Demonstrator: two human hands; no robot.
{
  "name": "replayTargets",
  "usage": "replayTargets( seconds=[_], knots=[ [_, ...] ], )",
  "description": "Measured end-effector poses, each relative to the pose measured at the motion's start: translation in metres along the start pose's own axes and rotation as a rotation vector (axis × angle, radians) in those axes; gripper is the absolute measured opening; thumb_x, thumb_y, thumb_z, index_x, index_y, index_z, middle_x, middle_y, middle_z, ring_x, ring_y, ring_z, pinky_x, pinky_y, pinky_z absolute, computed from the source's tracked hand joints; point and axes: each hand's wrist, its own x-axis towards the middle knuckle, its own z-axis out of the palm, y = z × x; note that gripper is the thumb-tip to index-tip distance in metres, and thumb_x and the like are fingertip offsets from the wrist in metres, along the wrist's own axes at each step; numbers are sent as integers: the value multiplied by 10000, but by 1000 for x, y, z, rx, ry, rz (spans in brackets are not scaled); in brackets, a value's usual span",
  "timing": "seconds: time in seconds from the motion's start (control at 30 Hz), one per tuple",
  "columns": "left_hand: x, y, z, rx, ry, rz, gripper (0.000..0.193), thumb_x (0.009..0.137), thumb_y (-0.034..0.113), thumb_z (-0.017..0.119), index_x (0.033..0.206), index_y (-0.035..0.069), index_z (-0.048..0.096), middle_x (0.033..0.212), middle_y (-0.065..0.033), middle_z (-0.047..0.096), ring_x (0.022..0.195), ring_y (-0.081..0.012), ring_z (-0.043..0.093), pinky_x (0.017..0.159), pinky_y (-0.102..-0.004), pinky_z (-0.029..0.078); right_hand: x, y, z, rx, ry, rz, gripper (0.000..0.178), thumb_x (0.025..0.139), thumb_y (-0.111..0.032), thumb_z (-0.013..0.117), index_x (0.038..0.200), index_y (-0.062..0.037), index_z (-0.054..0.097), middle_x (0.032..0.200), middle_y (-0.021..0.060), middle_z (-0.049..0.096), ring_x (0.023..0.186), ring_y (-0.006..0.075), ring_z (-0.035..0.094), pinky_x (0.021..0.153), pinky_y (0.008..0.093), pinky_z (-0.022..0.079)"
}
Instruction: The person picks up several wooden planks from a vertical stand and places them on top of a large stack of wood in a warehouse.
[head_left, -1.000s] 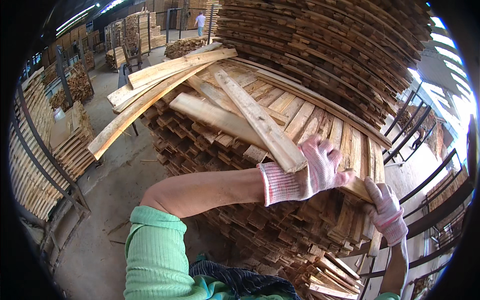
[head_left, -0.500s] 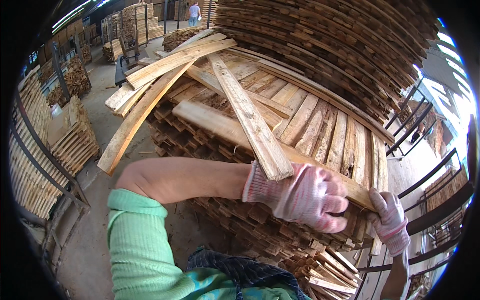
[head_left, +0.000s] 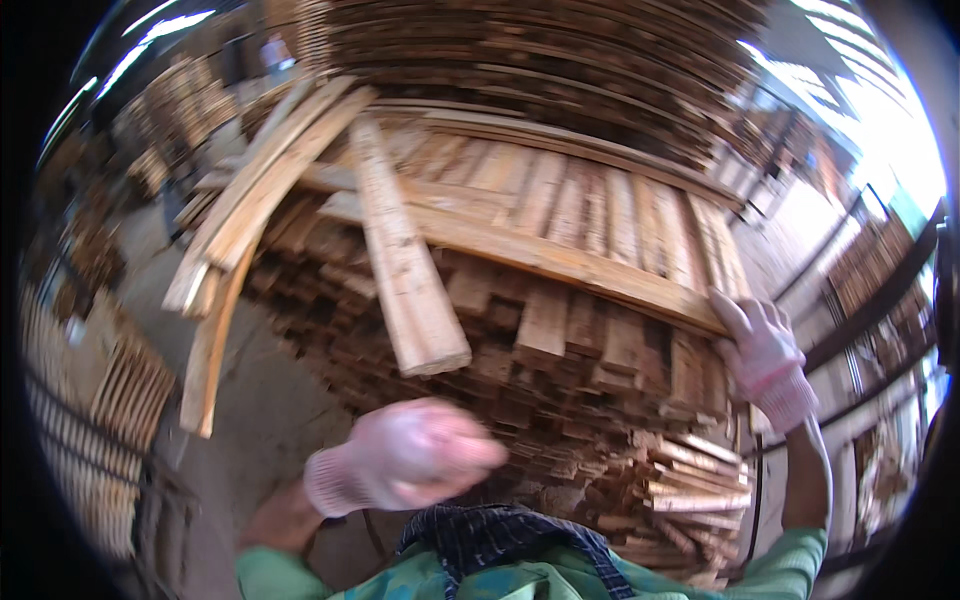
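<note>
At the right end of a long wooden board (head_left: 560, 258), my right hand (head_left: 768, 360) in a pinkish-white knit glove closes round the board's tip, thumb on top. That board lies across the top of a lumber stack, along its near edge. My left hand (head_left: 410, 455), gloved alike, hangs in front of the stack, apart from the boards. Motion smears its fingers, which look curled; whether anything is in them cannot be made out. A loose plank (head_left: 405, 260) rests crosswise over the long board, its near end jutting toward me.
More loose planks (head_left: 270, 185) overhang the stack's left corner. A tall lumber pile (head_left: 540, 60) rises behind. Short wood pieces (head_left: 700, 490) lie low at right, beside dark metal rails (head_left: 850, 340). Stacked slats (head_left: 90, 420) stand at left, and a person (head_left: 277, 55) is far back.
My left hand has come off the long board and moved left and toward me. My right hand stays at the board's right end. The view has shifted, and the left end of the board sits lower on the stack.
</note>
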Motion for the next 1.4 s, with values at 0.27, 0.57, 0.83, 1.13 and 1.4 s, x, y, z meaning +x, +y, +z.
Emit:
replayTargets(
  seconds=[0.27,0.57,0.83,1.13,1.4],
  knots=[
    [-278,-73,-31,-1374,1342,-235,604,939,380,640,1354,-39,510,1358,-212,554,1193,-424,553,1011,-488,481,45,-64,-17,98,-112,52,560,976,-378,547,1489,-209,397,1390,225,455,1287,380,484,1084,568,378],
    [-214,-68,-172,462,745,-517,340,1006,216,503,1291,38,553,1119,-92,668,985,-228,655,790,-334,558,69,-70,14,180,83,-67,629,868,-244,708,1449,-229,466,1005,149,604,951,367,595,847,454,510],
    [-165,-9,-178,-1215,795,-471,726,962,378,619,1456,-77,342,1318,-284,544,1144,-475,604,879,-505,598,89,-96,-36,197,-152,-61,553,879,-245,656,1387,-90,500,1222,189,518,1130,361,550,989,461,477],
    [-144,-59,-199,-1016,919,-400,650,982,433,558,1403,-40,409,1212,-206,617,925,-296,719,771,-388,640,255,-262,-74,464,-191,-405,766,963,-585,453,1508,-57,347,1401,247,493,1307,364,487,1086,483,430],
    [-126,-48,-213,-534,802,-697,425,958,351,577,1175,2,689,1167,-107,697,1147,-196,614,1035,-333,440,347,-312,-33,531,-288,-270,674,851,-370,589,1429,-51,451,1194,210,657,937,287,685,834,403,561]
  ],
)
